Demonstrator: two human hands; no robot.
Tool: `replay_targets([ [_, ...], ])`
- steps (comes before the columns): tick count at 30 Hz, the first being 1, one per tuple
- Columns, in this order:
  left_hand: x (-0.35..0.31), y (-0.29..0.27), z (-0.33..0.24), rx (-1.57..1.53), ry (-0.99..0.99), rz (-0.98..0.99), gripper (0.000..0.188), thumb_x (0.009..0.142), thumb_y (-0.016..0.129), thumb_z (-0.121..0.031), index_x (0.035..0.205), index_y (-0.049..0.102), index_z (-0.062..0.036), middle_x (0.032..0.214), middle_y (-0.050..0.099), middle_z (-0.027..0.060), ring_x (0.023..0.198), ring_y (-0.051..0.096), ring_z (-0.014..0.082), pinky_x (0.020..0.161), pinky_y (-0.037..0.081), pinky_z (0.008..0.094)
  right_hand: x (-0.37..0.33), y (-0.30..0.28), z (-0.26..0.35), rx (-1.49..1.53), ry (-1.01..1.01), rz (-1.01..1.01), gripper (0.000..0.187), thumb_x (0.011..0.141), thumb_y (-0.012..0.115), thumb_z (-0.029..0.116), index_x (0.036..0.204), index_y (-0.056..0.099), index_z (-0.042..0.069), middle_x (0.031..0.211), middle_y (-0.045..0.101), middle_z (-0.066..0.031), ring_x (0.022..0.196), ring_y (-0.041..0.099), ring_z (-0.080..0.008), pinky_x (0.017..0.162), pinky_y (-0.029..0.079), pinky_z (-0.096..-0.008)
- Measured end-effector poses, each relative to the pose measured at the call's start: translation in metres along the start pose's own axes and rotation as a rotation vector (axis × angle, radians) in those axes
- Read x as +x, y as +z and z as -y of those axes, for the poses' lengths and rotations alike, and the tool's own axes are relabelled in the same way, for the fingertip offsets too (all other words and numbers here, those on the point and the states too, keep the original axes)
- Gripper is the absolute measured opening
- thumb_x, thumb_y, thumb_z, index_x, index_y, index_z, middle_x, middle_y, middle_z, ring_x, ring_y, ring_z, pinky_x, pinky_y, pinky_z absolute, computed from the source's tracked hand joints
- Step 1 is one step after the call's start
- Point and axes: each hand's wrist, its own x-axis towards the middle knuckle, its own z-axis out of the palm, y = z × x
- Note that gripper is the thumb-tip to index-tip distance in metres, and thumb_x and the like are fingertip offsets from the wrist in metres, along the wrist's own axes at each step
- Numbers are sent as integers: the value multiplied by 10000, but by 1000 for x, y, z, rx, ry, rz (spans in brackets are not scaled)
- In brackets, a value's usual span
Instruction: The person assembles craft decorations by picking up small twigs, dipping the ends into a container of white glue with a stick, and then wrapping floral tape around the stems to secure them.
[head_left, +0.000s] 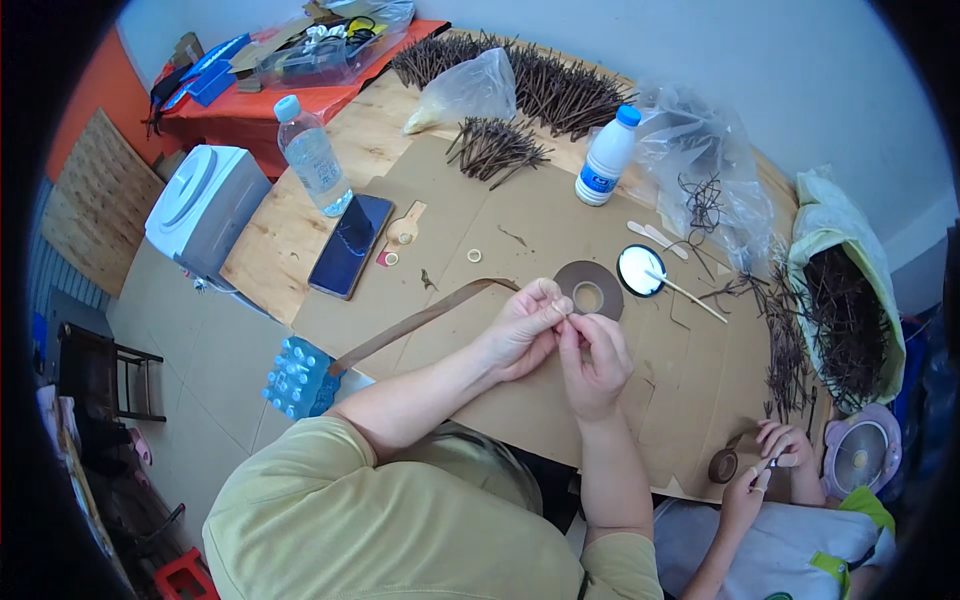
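Head view: plywood desk (262, 250) against a pale wall (720, 40), largely covered by flat cardboard (690, 410). Far edge: pile of brown twigs (570, 95), smaller twig bundle (497, 148) in front. Left side: clear bottle (318, 165) with light-blue cap, dark smartphone (350, 247) next to it; pale ring (474, 256) on the cardboard. Right side: white bottle (606, 165) with blue cap; black-rimmed lid (632, 268) with a thin stick (697, 300) resting across it, closest item to the work on that side. Sack (815, 245) of dark twigs beyond. Lower right: co-worker's hands (785, 445) near a second brown tape roll (722, 465).

Brown tape roll (608, 278) lies flat just beyond the person's fingertips, partly hidden by them. Brown tape strip (420, 320) extends from beside the left hand (527, 330) down-left to a blue bottle pack (303, 378); whether that hand grips it: cannot tell.

Left and right hand (597, 360) meet fingertip to fingertip, each thumb and forefinger pinched together; whatever sits between is too small to identify. Both forearms rise from below, converging.
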Motion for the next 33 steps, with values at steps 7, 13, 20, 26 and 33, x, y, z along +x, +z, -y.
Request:
replay_targets([
  [7,-3,5,8,40,43,-43,94,875,562,-91,904,474,-106,832,528,18,809,549,112,722,485,246,-3,3,-6,-91,-27,0,180,664,682,-35,812,596,20,746,588,-93,605,558,-231,537,442,-324],
  [13,0,16,10,239,133,-176,140,888,548,-113,897,409,-96,780,485,17,721,498,121,624,438,234,0,1,2,-111,-216,100,167,648,667,-21,774,569,28,688,554,-86,560,542,-224,503,426,-320],
  [20,2,1,7,939,554,-278,194,816,634,-63,796,441,-57,674,464,-18,596,454,43,522,397,193,-1,2,6,65,154,72,141,706,644,-45,823,576,-5,755,578,-99,606,587,-181,518,492,-270],
  [26,-5,6,3,1493,792,-277,228,774,671,-53,814,447,-34,678,508,57,572,510,116,510,437,240,2,-4,-3,-40,72,100,154,723,649,-33,862,587,-3,781,602,-110,633,610,-202,528,504,-284],
  [33,-6,-1,5,1751,970,-105,244,725,700,-35,782,463,-36,676,511,79,553,506,191,492,433,284,-2,-8,-2,-173,161,186,118,717,633,-5,801,556,24,718,580,-83,581,591,-214,501,485,-308],
])
